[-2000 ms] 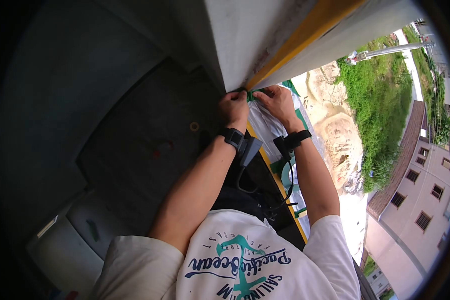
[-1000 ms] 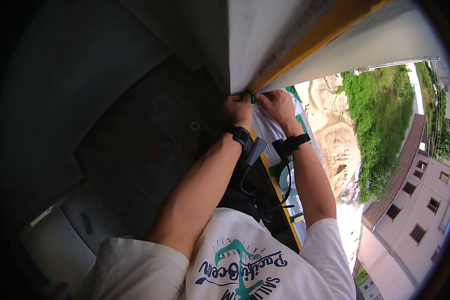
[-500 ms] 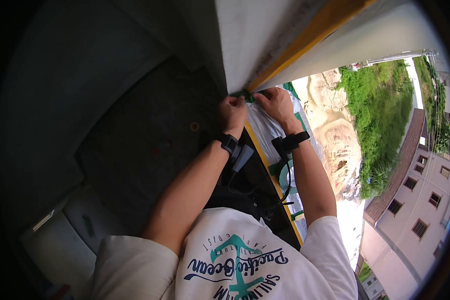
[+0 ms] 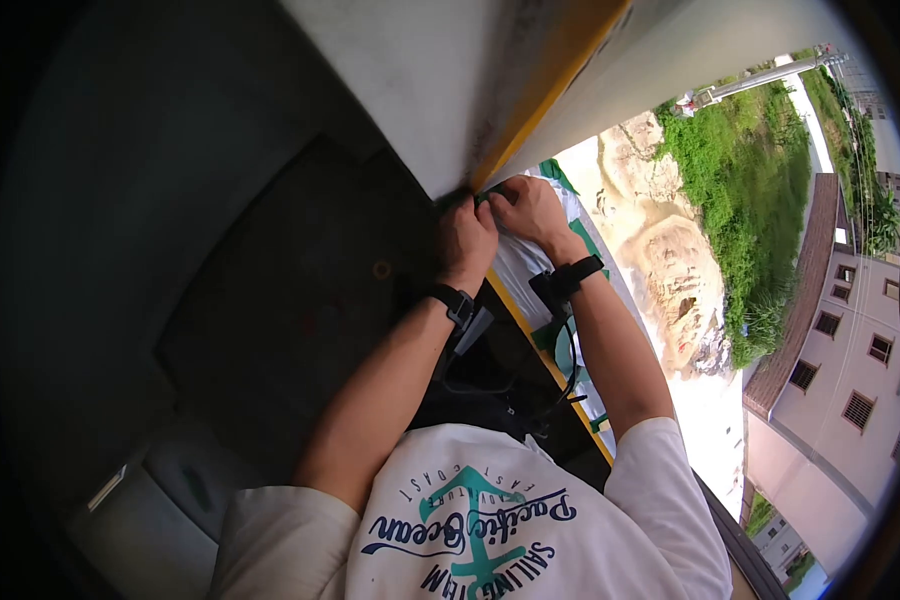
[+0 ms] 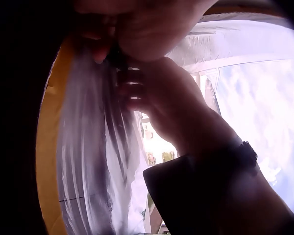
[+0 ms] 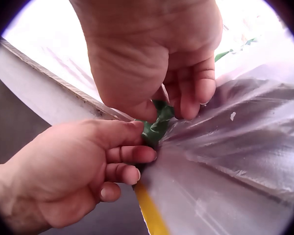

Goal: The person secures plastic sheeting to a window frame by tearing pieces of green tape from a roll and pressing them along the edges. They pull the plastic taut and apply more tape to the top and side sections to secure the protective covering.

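Note:
Both hands meet at the corner where the sill joins the wall. In the right wrist view, a crumpled strip of green tape point(image 6: 158, 125) sits between them on gathered clear plastic sheeting point(image 6: 225, 166). My left hand point(image 4: 468, 240) pinches the tape's near end between thumb and index finger, the other fingers curled below. From above, my right hand point(image 4: 532, 212) holds the far end with thumb and bent fingers. The left wrist view shows the sheeting point(image 5: 93, 147) hanging in folds under both hands; the fingertips there are in shadow.
A yellow strip point(image 4: 515, 295) edges the sheeting, and another runs up the wall point(image 4: 390, 80). A pale green tape roll point(image 4: 567, 350) lies on the sill by the right forearm. Outside are sandy ground point(image 4: 675, 290), grass and a building point(image 4: 830, 370). The dark floor point(image 4: 270, 280) is at left.
The head view has turned, so wall and outdoors appear shifted. Both hands stay at the corner, now closer together, and the green tape between them is mostly hidden in the head view.

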A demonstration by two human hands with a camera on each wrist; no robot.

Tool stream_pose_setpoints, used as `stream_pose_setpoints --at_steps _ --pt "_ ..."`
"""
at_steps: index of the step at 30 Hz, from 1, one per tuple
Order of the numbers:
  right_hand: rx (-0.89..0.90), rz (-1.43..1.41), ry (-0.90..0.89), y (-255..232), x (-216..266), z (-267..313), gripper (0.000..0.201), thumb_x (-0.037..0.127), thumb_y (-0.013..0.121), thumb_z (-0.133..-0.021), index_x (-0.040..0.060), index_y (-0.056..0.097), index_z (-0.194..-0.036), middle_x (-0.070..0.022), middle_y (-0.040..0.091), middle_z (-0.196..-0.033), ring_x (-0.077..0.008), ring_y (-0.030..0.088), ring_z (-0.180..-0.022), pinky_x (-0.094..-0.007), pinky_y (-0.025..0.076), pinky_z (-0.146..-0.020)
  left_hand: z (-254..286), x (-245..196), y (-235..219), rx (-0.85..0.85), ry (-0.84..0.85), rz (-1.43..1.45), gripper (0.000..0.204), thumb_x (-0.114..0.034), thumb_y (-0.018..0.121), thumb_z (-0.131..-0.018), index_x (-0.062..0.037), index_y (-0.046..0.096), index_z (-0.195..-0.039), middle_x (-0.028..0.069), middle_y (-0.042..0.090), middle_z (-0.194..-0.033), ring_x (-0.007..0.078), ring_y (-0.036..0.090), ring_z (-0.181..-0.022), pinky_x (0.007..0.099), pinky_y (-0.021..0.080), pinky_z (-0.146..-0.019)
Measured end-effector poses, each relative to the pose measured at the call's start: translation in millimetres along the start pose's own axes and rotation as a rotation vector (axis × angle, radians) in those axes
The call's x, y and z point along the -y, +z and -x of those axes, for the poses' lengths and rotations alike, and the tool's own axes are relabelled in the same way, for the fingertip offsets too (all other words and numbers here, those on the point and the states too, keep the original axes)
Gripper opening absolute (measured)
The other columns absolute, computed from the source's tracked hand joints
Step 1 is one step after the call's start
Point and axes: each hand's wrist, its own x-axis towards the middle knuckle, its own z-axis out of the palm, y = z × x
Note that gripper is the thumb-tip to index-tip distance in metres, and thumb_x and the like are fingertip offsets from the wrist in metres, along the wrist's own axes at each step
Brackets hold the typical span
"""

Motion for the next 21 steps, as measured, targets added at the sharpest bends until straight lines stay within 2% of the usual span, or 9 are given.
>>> stream_pose_setpoints --at_steps 4,6,11,16,18,21 --pt "-0.011 0.023 -0.056 3.7 -4.9 -3.3 0.027 0.026 0.061 -0.086 0.0033 0.074 -0.09 -0.0244 0.069 -0.085 -0.0431 0.066 -0.08 -0.0494 0.053 -0.074 -1.2 -6.5 -3.2 -0.02 -0.011 -0.028 0.027 -0.026 0.062 -0.092 0.0006 0.066 -0.086 0.0263 0.068 -0.089 0.0461 0.065 -0.086 0.0513 0.053 -0.076" --pt "-0.038 0.015 -0.052 5.9 -6.0 -2.5 0.026 0.027 0.061 -0.087 0.0047 0.075 -0.09 -0.0236 0.069 -0.084 -0.0428 0.066 -0.079 -0.0493 0.054 -0.073 -2.5 -8.5 -4.3 -0.143 0.048 -0.043 0.027 -0.027 0.065 -0.09 -0.0027 0.07 -0.08 0.0208 0.068 -0.075 0.0439 0.066 -0.074 0.0501 0.052 -0.066" --pt "-0.087 0.048 0.013 4.8 5.5 -0.4 0.023 0.029 0.064 -0.086 0.01 0.077 -0.089 -0.021 0.07 -0.081 -0.0415 0.067 -0.075 -0.0486 0.054 -0.069 -4.8 -12.4 -7.7 -0.156 0.052 -0.063 0.027 -0.028 0.065 -0.089 -0.0047 0.069 -0.077 0.0219 0.068 -0.076 0.0444 0.066 -0.073 0.0519 0.053 -0.066" --pt "-0.104 0.035 0.092 -1.6 8.0 1.1 0.024 0.03 0.066 -0.084 0.0083 0.076 -0.087 -0.0222 0.069 -0.08 -0.0421 0.067 -0.076 -0.049 0.054 -0.071 -4.8 -10.2 -5.4 -0.151 0.068 -0.063 0.025 -0.028 0.065 -0.089 -0.0051 0.071 -0.08 0.0212 0.068 -0.075 0.0436 0.066 -0.072 0.0512 0.054 -0.064" --pt "-0.124 0.0 0.111 -2.4 4.1 0.4 0.024 0.03 0.067 -0.084 0.0069 0.076 -0.087 -0.0228 0.069 -0.08 -0.0424 0.067 -0.076 -0.0494 0.054 -0.071 -4.6 -11.2 -5.6 -0.183 0.065 -0.05 0.022 -0.022 0.066 -0.089 -0.0028 0.074 -0.083 0.0185 0.07 -0.073 0.0389 0.068 -0.07 0.0448 0.054 -0.064" --pt "-0.136 -0.027 0.062 1.2 -3.7 -1.0 0.026 0.028 0.067 -0.083 0.0031 0.073 -0.086 -0.0244 0.068 -0.079 -0.043 0.067 -0.076 -0.0505 0.053 -0.071 -4.2 -8.8 -4.9 -0.156 0.031 -0.04 0.022 -0.022 0.067 -0.089 -0.0021 0.074 -0.083 0.0178 0.07 -0.073 0.0373 0.069 -0.068 0.0431 0.054 -0.063"
